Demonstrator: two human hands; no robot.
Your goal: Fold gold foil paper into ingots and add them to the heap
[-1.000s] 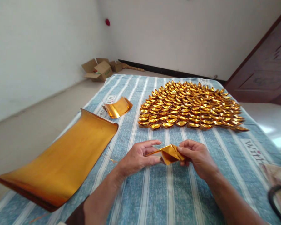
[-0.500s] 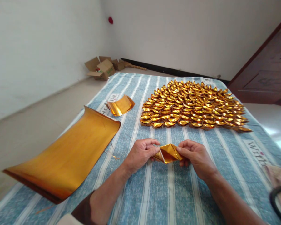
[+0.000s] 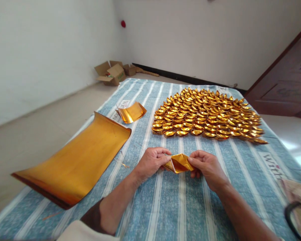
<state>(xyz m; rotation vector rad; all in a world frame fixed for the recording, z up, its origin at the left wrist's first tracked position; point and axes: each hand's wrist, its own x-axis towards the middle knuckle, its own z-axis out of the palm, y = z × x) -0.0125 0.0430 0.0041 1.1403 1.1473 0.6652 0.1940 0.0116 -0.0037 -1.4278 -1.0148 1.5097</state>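
Note:
A piece of folded gold foil paper (image 3: 180,163) is held between my two hands, just above the striped cloth. Its middle gapes in a boat-like hollow. My left hand (image 3: 154,161) pinches the left end between thumb and fingers. On the opposite end, my right hand (image 3: 208,167) grips with its thumb on top and fingers curled beneath. Beyond the hands lie rows of finished gold paper ingots (image 3: 203,115), many of them close together. Left of my arm rests a large curved stack of gold foil sheets (image 3: 77,157).
A smaller curled gold foil piece (image 3: 132,113) lies behind the large sheets. Black-handled scissors (image 3: 289,214) sit at the right edge. The blue striped cloth (image 3: 150,207) covers the surface. An open cardboard box (image 3: 112,73) stands on the floor; a dark red door (image 3: 286,80) is at right.
The camera view has shifted slightly, so the surroundings at left sit a little farther right. Both hands keep the same hold on the folded foil paper.

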